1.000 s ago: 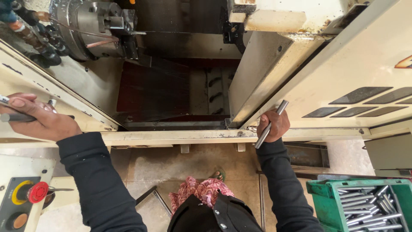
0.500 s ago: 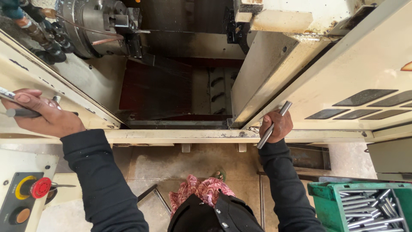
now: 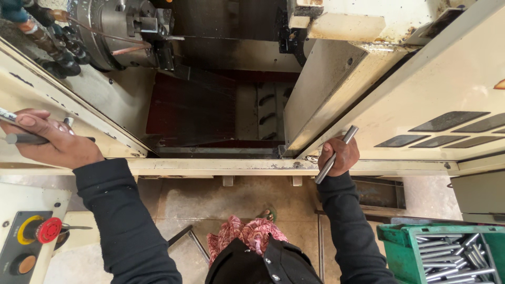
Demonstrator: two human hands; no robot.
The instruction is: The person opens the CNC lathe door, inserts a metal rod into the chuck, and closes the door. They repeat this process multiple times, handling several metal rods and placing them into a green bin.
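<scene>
Little has changed since the earlier frame — both hands have kept their grips. The right hand stays wrapped around a smooth steel rod, slanted against the cream machine door. The left hand is clamped on a dark cylindrical handle. More rods fill the green plastic crate — bottom right

Two hands, one steel rod held, one green crate of many rods, one red button
</scene>
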